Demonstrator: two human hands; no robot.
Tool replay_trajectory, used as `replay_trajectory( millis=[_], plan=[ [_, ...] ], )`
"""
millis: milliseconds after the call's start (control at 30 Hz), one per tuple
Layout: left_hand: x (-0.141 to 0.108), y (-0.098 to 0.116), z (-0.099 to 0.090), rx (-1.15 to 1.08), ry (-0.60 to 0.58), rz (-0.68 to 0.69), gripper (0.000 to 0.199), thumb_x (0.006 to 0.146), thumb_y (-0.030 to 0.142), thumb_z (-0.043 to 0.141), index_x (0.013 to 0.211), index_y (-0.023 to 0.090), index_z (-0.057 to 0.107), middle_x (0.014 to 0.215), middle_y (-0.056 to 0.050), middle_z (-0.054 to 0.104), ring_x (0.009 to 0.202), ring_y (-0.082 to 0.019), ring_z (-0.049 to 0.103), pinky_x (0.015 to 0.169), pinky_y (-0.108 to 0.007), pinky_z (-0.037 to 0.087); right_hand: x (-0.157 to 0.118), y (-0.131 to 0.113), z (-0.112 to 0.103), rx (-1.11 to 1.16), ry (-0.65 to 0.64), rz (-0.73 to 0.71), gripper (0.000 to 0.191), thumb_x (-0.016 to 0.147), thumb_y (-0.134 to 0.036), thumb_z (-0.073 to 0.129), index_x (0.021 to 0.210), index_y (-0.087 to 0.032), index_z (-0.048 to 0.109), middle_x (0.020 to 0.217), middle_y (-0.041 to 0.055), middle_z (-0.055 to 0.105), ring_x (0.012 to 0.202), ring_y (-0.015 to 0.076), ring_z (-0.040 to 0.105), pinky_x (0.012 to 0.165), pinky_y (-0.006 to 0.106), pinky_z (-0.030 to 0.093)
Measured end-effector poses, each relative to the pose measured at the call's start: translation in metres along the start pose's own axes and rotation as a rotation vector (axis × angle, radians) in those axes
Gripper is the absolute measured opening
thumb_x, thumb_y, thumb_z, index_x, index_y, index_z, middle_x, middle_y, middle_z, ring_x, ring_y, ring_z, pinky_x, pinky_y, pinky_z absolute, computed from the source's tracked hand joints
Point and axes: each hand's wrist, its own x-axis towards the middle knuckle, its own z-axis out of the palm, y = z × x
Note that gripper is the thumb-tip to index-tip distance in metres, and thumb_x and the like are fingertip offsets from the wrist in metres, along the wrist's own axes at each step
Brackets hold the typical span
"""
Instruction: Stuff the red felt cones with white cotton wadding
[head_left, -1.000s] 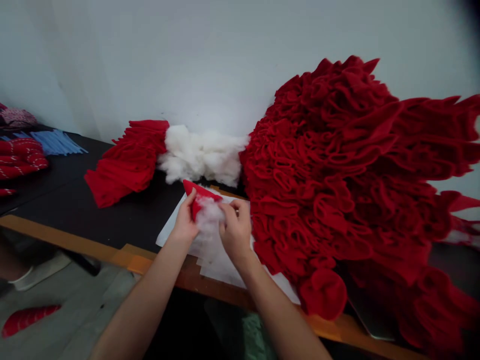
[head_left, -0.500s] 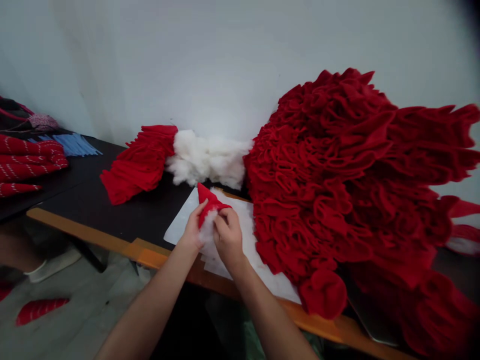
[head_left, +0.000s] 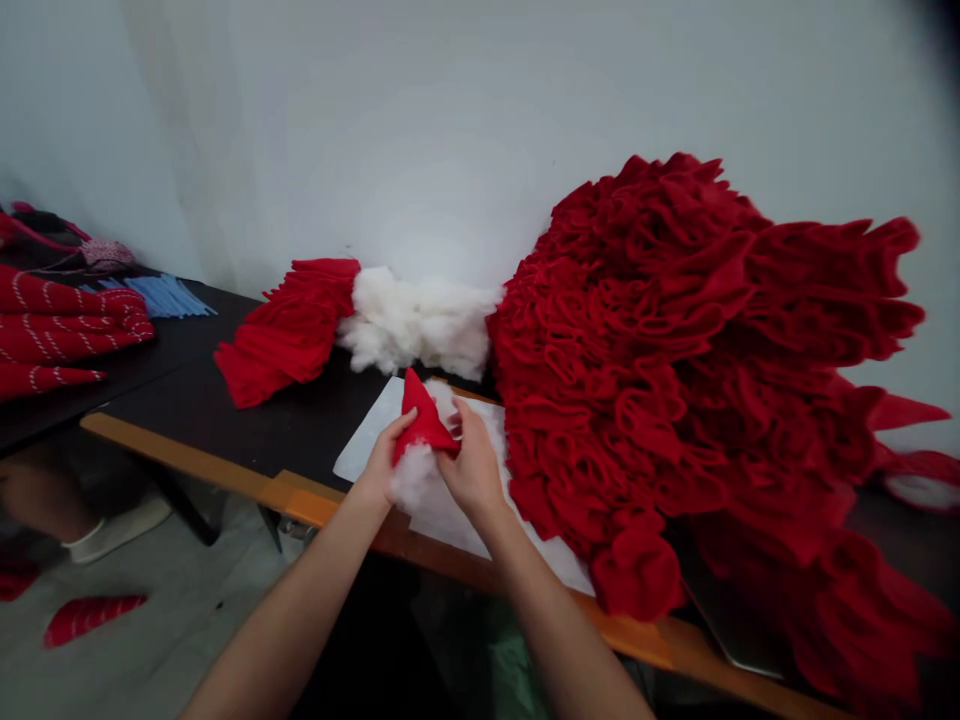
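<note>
Head view: "Hands apart?"
"No, close together: left hand (head_left: 384, 465) and right hand (head_left: 472, 468) grip a red felt cone (head_left: 424, 420), white stuffing (head_left: 412, 478) bulging from its unclosed base; a ruffled red heap (head_left: 637, 380) lies right of them."

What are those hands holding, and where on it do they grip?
A red felt cone with white stuffing at its open base: the left hand holds its lower left edge, the right hand its lower right edge.
</note>
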Motion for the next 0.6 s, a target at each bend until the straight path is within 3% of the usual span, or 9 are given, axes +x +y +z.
replay_trajectory(
  millis=[100,233,433,533,600],
  plan=[
    [0.002,-0.001,0.001,0.038,0.020,-0.016,0.021,0.079,0.031,0.055,0.084,0.013,0.064,0.069,-0.005,0.068,0.063,-0.018,0.065,0.064,-0.028,0.053,0.003,0.002,0.006,0.035,-0.118,0.011,0.053,0.066,-0.006,0.046,0.118,-0.015,0.052,0.106,0.0123,0.061,0.097,0.0234,0.059,0.085,0.039,0.050],
    [-0.008,-0.002,0.002,0.105,0.008,-0.095,0.031,0.079,0.040,0.058,0.091,0.012,0.062,0.073,-0.007,0.068,0.063,-0.019,0.065,0.060,-0.029,0.052,0.008,0.013,0.002,-0.026,-0.069,0.079,0.049,0.062,-0.002,0.043,0.107,-0.015,0.058,0.102,0.0119,0.063,0.096,0.0237,0.059,0.086,0.040,0.049],
    [-0.025,-0.007,-0.005,0.442,0.131,0.204,0.049,0.066,0.028,0.074,0.112,0.022,0.056,0.093,-0.003,0.067,0.065,-0.011,0.062,0.055,-0.018,0.045,0.006,0.022,-0.004,0.073,0.000,0.118,0.042,0.071,-0.009,0.046,0.112,-0.014,0.051,0.104,0.0135,0.059,0.095,0.0222,0.058,0.086,0.042,0.049],
    [-0.022,-0.013,-0.011,0.520,0.164,0.317,0.051,0.062,0.024,0.075,0.109,0.020,0.057,0.088,-0.002,0.066,0.066,-0.011,0.060,0.060,-0.020,0.046,-0.006,0.015,-0.003,0.129,0.066,0.001,0.031,0.078,-0.018,0.049,0.109,-0.015,0.051,0.114,0.0154,0.049,0.109,0.0230,0.051,0.091,0.043,0.047],
    [-0.019,-0.018,-0.012,0.544,0.199,0.373,0.044,0.062,0.023,0.074,0.103,0.019,0.059,0.087,-0.002,0.066,0.071,-0.012,0.060,0.065,-0.020,0.046,-0.015,0.013,-0.002,0.090,0.018,-0.111,0.027,0.078,-0.017,0.051,0.105,-0.017,0.056,0.126,0.0151,0.039,0.120,0.0246,0.044,0.096,0.044,0.044]
  ],
)
